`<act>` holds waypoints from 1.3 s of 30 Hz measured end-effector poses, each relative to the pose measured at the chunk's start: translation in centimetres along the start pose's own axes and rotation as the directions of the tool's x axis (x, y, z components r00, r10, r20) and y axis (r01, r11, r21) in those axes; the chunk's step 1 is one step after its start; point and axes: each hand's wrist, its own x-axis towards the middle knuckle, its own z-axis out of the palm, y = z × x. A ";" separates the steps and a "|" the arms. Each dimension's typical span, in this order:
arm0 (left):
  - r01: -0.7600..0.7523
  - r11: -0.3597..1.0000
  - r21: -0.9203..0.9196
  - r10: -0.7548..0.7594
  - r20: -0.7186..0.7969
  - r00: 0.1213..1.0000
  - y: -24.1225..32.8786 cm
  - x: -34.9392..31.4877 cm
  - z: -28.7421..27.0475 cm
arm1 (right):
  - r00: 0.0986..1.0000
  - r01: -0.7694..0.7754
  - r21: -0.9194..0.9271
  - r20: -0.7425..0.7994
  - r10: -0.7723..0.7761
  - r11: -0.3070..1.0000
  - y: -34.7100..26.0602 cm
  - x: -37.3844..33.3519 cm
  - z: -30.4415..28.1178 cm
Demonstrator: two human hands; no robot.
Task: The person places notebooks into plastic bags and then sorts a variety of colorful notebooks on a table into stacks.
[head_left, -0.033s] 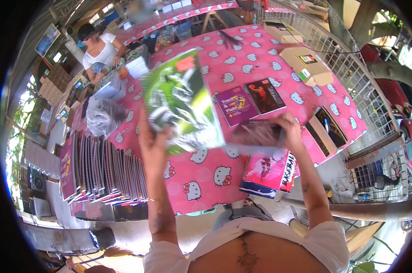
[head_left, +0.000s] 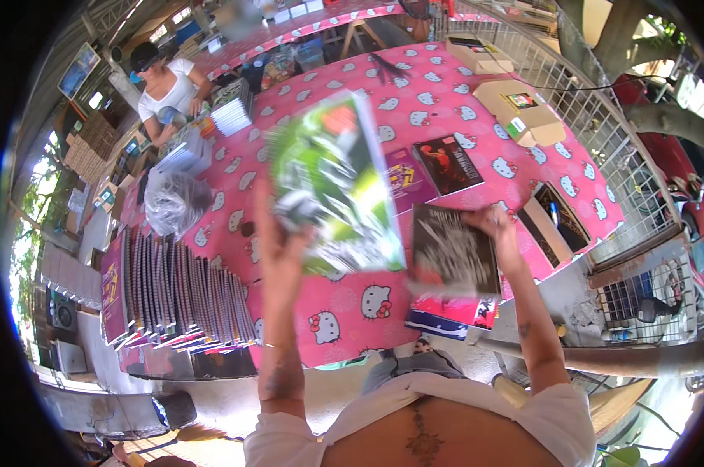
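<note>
My left hand [head_left: 283,251] grips a green-and-white notebook [head_left: 340,191] by its left edge, raised above the table and blurred by motion. A dark brown notebook [head_left: 451,253] is pinched at its upper right corner by my right hand [head_left: 498,232]. That notebook hangs over a pink spiral notebook [head_left: 465,310], covering much of it; a blue-and-white notebook [head_left: 437,325] shows beneath. Beyond them, a purple notebook [head_left: 408,180] lies flat beside a black notebook with a red figure [head_left: 448,165]. The green notebook hides part of the purple one.
A long row of spiral notebooks [head_left: 177,292] stands at the table's left, with a clear plastic bag [head_left: 173,204] behind it. A person in white [head_left: 169,92] works at the far left. Cardboard boxes [head_left: 523,117] line the right side, near a metal grille [head_left: 612,132].
The green notebook has shifted right, now overlapping the purple one. My right hand has turned the dark notebook, bringing its cover into fuller view over the pink notebook.
</note>
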 end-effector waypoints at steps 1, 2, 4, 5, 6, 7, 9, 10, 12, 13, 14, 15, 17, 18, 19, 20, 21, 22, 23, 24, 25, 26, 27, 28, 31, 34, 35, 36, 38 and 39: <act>0.143 0.988 -0.054 -0.134 0.155 0.979 -2.7 -1.9 0.5 | 0.991 0.130 -0.153 0.028 -0.127 0.980 0.7 -2.4 -0.7; 0.226 0.973 -0.040 -0.207 0.271 0.940 -4.4 -3.8 2.9 | 0.968 0.253 -0.296 0.079 -0.240 0.921 1.2 -4.5 -0.8; 0.405 0.904 -0.137 -0.342 0.335 0.878 -11.3 -8.9 6.9 | 0.972 0.236 -0.453 0.130 -0.198 0.860 1.6 -6.5 -0.8; 0.070 0.913 0.403 -0.227 0.358 0.906 -13.2 -11.3 8.2 | 0.978 0.199 -0.607 0.167 -0.121 0.770 2.3 -7.2 -0.9; -0.123 0.770 0.626 -0.186 0.405 0.895 -14.8 -13.8 9.0 | 0.980 0.194 -0.614 0.159 -0.120 0.765 3.4 -7.5 -1.0; -0.306 0.545 0.780 -0.157 0.453 0.877 -16.5 -15.0 9.6 | 0.995 -0.094 -0.438 -0.072 0.069 0.894 4.8 -7.6 -0.6; -0.220 0.601 0.768 -0.099 0.344 0.934 -19.5 -12.1 9.8 | 0.883 -0.389 -0.073 -0.316 0.348 0.919 6.8 -5.6 0.0; -0.126 0.662 0.739 -0.065 0.224 0.972 -20.9 -10.3 9.7 | 0.902 -0.366 -0.131 -0.293 0.317 0.921 7.7 -3.4 0.9; -0.034 0.602 0.798 -0.053 0.082 0.995 -23.8 -4.3 8.8 | 0.933 -0.339 -0.004 -0.130 0.336 0.941 8.5 1.8 5.0; -0.008 0.582 0.813 -0.043 0.040 0.998 -24.8 -1.6 8.9 | 0.934 -0.351 0.167 -0.006 0.357 0.921 8.8 4.3 7.2; 0.132 0.505 0.853 -0.241 -0.007 0.971 -25.4 1.0 11.9 | 0.947 -0.305 0.071 -0.087 0.311 0.950 12.4 5.1 9.0; 0.262 0.387 0.884 -0.417 -0.086 0.905 -26.0 3.4 14.1 | 0.958 -0.253 -0.023 -0.148 0.247 0.967 15.4 6.1 10.6; 0.302 0.323 0.897 -0.428 -0.146 0.892 -27.5 4.0 9.7 | 0.965 -0.260 -0.249 -0.042 0.258 0.933 10.8 8.5 13.9; 0.316 0.279 0.907 -0.477 -0.154 0.865 -28.2 3.5 7.4 | 0.945 -0.270 -0.501 0.026 0.327 0.822 8.3 8.8 14.7; 0.241 0.351 0.905 -0.434 -0.071 0.898 -29.0 3.8 5.4 | 0.939 -0.222 -0.563 0.098 0.331 0.796 7.9 9.6 14.4; 0.381 0.410 0.828 -0.562 -0.099 0.821 -29.5 5.2 4.0 | 0.958 -0.148 -0.547 0.129 0.258 0.824 8.8 10.0 13.9; 0.519 0.448 0.728 -0.685 -0.093 0.723 -29.6 6.9 3.4 | 0.945 -0.078 -0.565 0.221 0.241 0.821 10.4 10.4 13.0; 0.445 0.724 0.528 -0.520 -0.006 0.854 -29.4 7.3 4.4 | 0.915 -0.029 -0.596 0.307 0.261 0.802 13.2 10.1 11.7; 0.295 0.911 0.289 -0.305 -0.011 0.952 -28.1 7.6 3.8 | 0.938 -0.107 -0.559 0.217 0.270 0.822 14.3 10.7 10.1; 0.411 0.844 0.346 -0.433 -0.014 0.901 -24.2 7.8 9.1 | 0.928 -0.246 -0.582 0.090 0.362 0.775 19.3 8.7 6.1; 0.336 0.902 0.273 -0.338 -0.040 0.940 -20.5 7.6 5.7 | 0.954 -0.228 -0.459 0.073 0.292 0.859 17.1 9.0 5.6; 0.245 0.946 0.214 -0.232 -0.084 0.969 -17.1 6.5 1.8 | 0.973 -0.196 -0.316 0.052 0.224 0.928 12.9 9.3 4.6; 0.259 0.966 0.002 -0.259 -0.050 0.965 -12.9 5.4 1.7 | 0.971 -0.195 -0.313 0.074 0.228 0.930 10.1 8.0 2.6; 0.253 0.943 -0.216 -0.263 -0.014 0.965 -8.7 4.4 2.1 | 0.984 -0.176 -0.238 -0.080 0.161 0.955 7.1 6.7 0.6; 0.284 0.925 -0.252 -0.288 0.023 0.957 -4.6 0.3 7.3 | 0.969 -0.091 -0.131 -0.239 0.058 0.987 5.8 -0.4 -2.9; 0.427 0.904 -0.020 -0.418 0.167 0.893 -10.6 -7.1 6.9 | 0.990 0.138 -0.220 -0.009 -0.144 0.966 4.2 -5.5 -1.8; 0.260 0.926 0.274 -0.323 0.217 0.921 -13.1 -10.0 6.9 | 0.977 0.211 -0.448 0.068 -0.203 0.868 3.2 -6.3 -1.6; 0.030 0.825 0.565 -0.219 0.270 0.937 -15.6 -12.8 7.0 | 0.975 0.217 -0.446 0.065 -0.210 0.868 3.0 -7.9 -1.0; -0.186 0.645 0.742 -0.098 0.321 0.942 -19.7 -16.1 7.4 | 0.902 -0.294 -0.258 -0.392 0.178 0.920 4.2 -11.4 -0.2; -0.114 0.624 0.773 -0.137 0.252 0.958 -20.3 -16.4 7.0 | 0.908 -0.274 -0.253 -0.385 0.164 0.928 3.6 -11.7 -0.1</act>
